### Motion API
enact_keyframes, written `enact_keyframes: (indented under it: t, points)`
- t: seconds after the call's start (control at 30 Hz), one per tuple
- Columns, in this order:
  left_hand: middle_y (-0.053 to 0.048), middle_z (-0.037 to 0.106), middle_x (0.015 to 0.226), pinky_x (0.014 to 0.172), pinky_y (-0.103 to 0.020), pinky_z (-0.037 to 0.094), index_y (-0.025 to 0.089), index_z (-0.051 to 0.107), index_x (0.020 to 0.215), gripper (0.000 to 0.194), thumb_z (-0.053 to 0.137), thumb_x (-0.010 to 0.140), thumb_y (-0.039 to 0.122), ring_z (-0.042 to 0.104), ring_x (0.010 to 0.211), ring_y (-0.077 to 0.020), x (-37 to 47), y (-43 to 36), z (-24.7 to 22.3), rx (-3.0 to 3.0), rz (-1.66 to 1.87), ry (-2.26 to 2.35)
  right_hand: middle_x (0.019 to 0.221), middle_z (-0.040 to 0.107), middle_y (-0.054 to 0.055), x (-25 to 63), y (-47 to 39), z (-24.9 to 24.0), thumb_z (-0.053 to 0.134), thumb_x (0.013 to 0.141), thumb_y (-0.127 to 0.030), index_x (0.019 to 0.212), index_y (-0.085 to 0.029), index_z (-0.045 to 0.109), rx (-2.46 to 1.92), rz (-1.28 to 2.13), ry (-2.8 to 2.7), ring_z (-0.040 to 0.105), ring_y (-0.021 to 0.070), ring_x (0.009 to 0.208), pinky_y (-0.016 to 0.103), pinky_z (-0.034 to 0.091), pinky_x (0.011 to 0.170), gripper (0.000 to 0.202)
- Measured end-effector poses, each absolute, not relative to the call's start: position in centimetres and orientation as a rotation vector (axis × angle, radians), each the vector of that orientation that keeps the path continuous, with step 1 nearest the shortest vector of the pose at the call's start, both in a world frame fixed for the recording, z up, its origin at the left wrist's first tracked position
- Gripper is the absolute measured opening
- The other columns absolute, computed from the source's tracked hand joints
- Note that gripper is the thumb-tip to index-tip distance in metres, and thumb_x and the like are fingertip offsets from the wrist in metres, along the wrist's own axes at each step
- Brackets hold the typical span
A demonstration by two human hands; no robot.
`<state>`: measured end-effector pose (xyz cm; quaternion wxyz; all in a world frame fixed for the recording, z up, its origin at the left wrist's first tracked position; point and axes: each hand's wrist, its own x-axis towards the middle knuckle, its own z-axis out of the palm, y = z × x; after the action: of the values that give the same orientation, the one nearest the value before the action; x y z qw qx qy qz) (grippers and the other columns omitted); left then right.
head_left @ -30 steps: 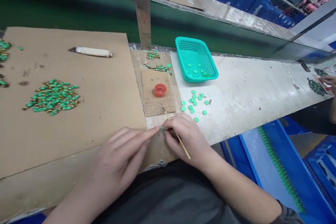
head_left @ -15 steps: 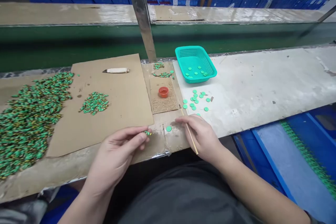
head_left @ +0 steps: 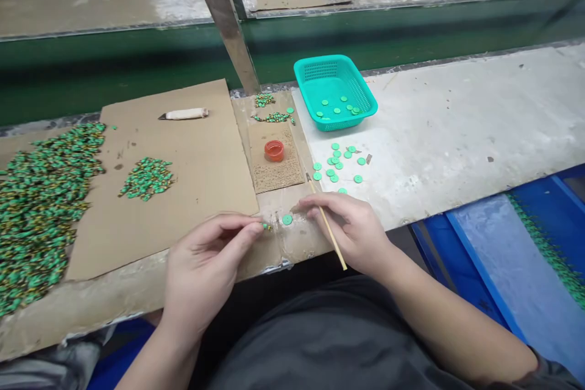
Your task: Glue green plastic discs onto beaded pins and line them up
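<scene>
Between thumb and forefinger, my left hand (head_left: 212, 250) pinches a tiny green and yellow piece (head_left: 267, 227), mostly hidden by the fingertips. A single green disc (head_left: 287, 219) lies flat on the table just right of those fingers. My right hand (head_left: 350, 225) is closed around a thin paintbrush (head_left: 329, 228) with a pale wooden handle, its dark tip pointing away from me. Its forefinger reaches toward the disc without touching it. Beyond both hands a small red cup (head_left: 274, 151) stands on a speckled cardboard piece (head_left: 278, 180).
A large heap of small green and yellow pieces (head_left: 41, 213) covers the left side. A smaller pile (head_left: 147, 178) and a white-wrapped pointed tool (head_left: 186, 114) lie on cardboard (head_left: 205, 170). Several green discs (head_left: 336, 161) lie before a turquoise basket (head_left: 336, 125). A metal post (head_left: 228, 30) rises behind.
The view has tilted down and shifted slightly. My left hand has moved closer to the lone disc with its small piece. My right hand keeps the brush.
</scene>
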<state>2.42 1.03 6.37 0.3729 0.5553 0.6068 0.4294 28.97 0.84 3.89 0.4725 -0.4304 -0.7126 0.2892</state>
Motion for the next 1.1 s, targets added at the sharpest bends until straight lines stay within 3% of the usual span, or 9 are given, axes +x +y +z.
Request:
enact_keyframes:
  t: [0.1,0.17,0.23,0.33,0.43,0.53,0.7,1.1]
  points:
    - [-0.003,0.087,0.097,0.088,-0.033,0.067,0.031,0.09,0.09,0.025,0.089,0.098,0.055,0.08,0.089,-0.0214,2.8,1.4,6.3,1.602,1.055,1.554,0.134,0.093,0.011,29.1,0.9,4.1,0.055,0.118,-0.008,0.148,-0.022,0.08,-1.042,0.668,-1.766,0.09,0.0233,0.123,0.045,0.076,0.11,0.041]
    - [-0.002,0.087,0.096,0.086,-0.033,0.065,0.032,0.09,0.092,0.025,0.083,0.104,0.052,0.08,0.09,-0.0208,2.9,1.9,6.2,1.747,1.001,1.528,0.139,0.091,0.011,29.2,0.9,4.5,0.052,0.116,-0.007,0.157,-0.024,0.075,-1.012,0.653,-1.787,0.088,0.0238,0.127,0.048,0.075,0.113,0.05]
    - [0.0,0.087,0.095,0.081,-0.032,0.062,0.033,0.09,0.093,0.025,0.079,0.106,0.052,0.08,0.087,-0.0194,3.0,2.4,6.2,1.846,0.97,1.482,0.137,0.091,0.01,29.3,0.7,5.0,0.055,0.118,-0.01,0.157,-0.024,0.076,-0.988,0.687,-1.766,0.089,0.0234,0.124,0.047,0.076,0.112,0.046]
    - [0.003,0.086,0.093,0.079,-0.032,0.06,0.036,0.09,0.093,0.021,0.082,0.106,0.05,0.079,0.084,-0.0183,3.2,3.0,6.1,1.901,0.975,1.442,0.128,0.092,0.008,29.1,0.4,5.5,0.059,0.12,-0.013,0.139,-0.023,0.079,-0.986,0.764,-1.668,0.09,0.0212,0.117,0.041,0.078,0.105,0.029]
    - [0.003,0.085,0.091,0.077,-0.034,0.059,0.037,0.089,0.093,0.022,0.082,0.107,0.05,0.078,0.082,-0.0192,3.6,3.1,6.2,1.943,0.963,1.461,0.122,0.089,0.004,28.7,0.5,5.2,0.063,0.12,-0.014,0.134,-0.027,0.065,-0.948,0.829,-1.491,0.092,0.0188,0.11,0.035,0.078,0.092,0.019]
    - [0.003,0.085,0.091,0.074,-0.035,0.058,0.036,0.089,0.093,0.023,0.08,0.11,0.05,0.077,0.081,-0.0194,3.8,2.9,6.3,1.972,0.945,1.483,0.125,0.088,0.004,28.6,0.9,4.6,0.066,0.12,-0.014,0.144,-0.03,0.054,-0.936,0.791,-1.433,0.094,0.0207,0.112,0.035,0.079,0.089,0.031]
    - [0.003,0.084,0.093,0.071,-0.034,0.057,0.036,0.088,0.095,0.023,0.079,0.111,0.05,0.076,0.081,-0.0183,4.0,2.8,6.1,2.022,0.921,1.491,0.145,0.084,0.011,29.1,1.3,3.7,0.063,0.121,-0.014,0.149,-0.027,0.06,-0.958,0.774,-1.468,0.092,0.0221,0.123,0.035,0.08,0.091,0.031]
    - [0.005,0.083,0.094,0.075,-0.033,0.056,0.035,0.084,0.103,0.014,0.078,0.114,0.04,0.075,0.081,-0.0164,4.0,2.5,6.0,2.197,0.924,1.475,0.147,0.081,0.01,29.1,1.3,3.6,0.062,0.122,-0.015,0.148,-0.027,0.06,-0.94,0.746,-1.483,0.092,0.0216,0.123,0.033,0.08,0.092,0.029]
